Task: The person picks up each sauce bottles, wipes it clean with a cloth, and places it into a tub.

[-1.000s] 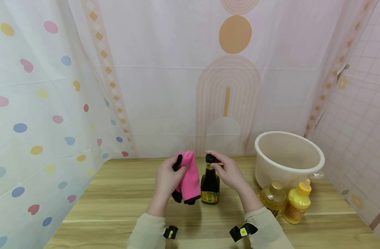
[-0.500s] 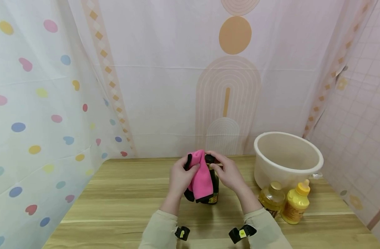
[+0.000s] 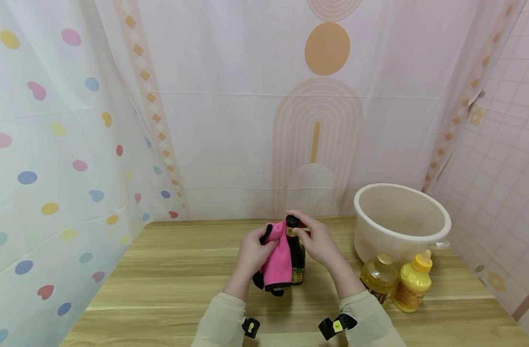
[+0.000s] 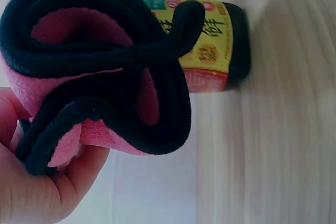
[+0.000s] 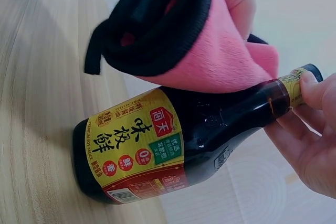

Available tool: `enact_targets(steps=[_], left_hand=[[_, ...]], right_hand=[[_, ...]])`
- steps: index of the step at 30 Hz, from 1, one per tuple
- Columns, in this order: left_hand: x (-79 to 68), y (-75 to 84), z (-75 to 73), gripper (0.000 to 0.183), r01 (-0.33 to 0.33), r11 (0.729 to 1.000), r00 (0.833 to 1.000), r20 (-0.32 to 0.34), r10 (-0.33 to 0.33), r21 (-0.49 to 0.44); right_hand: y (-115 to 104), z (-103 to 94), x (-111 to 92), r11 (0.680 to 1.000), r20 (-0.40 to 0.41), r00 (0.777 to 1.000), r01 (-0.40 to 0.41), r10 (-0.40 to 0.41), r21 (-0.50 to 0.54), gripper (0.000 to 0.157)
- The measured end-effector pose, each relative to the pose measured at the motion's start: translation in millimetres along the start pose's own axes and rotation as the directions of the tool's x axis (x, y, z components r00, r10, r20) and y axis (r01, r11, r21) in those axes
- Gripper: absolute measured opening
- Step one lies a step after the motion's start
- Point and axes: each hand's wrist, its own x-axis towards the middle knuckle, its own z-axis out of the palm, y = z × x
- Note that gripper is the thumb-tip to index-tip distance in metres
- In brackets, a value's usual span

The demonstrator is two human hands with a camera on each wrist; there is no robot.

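A pink cloth with black edging (image 3: 278, 262) hangs folded from my left hand (image 3: 253, 250), pinched between thumb and fingers. In the right wrist view the cloth (image 5: 215, 56) lies against the shoulder of a dark soy sauce bottle (image 5: 210, 124). That bottle stands upright on the table, its yellow label (image 5: 136, 145) partly covered by the cloth in the head view. My right hand (image 3: 318, 241) grips the bottle's neck just below the black cap (image 3: 292, 221). In the left wrist view, rolled black hems of the cloth (image 4: 94, 56) hide much of the bottle's label (image 4: 210, 45).
A white bucket (image 3: 359, 226) stands at the back right of the wooden table (image 3: 182, 270). In front of it are a gold-capped oil bottle (image 3: 379, 277) and a yellow squeeze bottle (image 3: 413, 284), close to my right forearm. Curtains hang behind and at the left.
My left hand has carried the cloth rightward to the bottle, across its front, then slightly down and left along it. My right hand has stayed on the neck.
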Motion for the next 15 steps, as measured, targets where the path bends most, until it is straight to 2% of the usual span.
enact_targets(steps=[7,15], left_hand=[[0.1,-13.6,-2.5,0.018,0.0,1.0,0.998,0.058,0.0,-0.001],[-3.0,-31.5,-3.1,0.022,0.064,0.997,0.992,0.103,-0.068,0.041]], right_hand=[[-1.0,0.9,0.5,1.0,0.0,1.0,0.004,-0.004,-0.003,0.043],[1.7,2.4,-0.3,1.0,-0.015,1.0,0.005,-0.005,-0.018,0.044]])
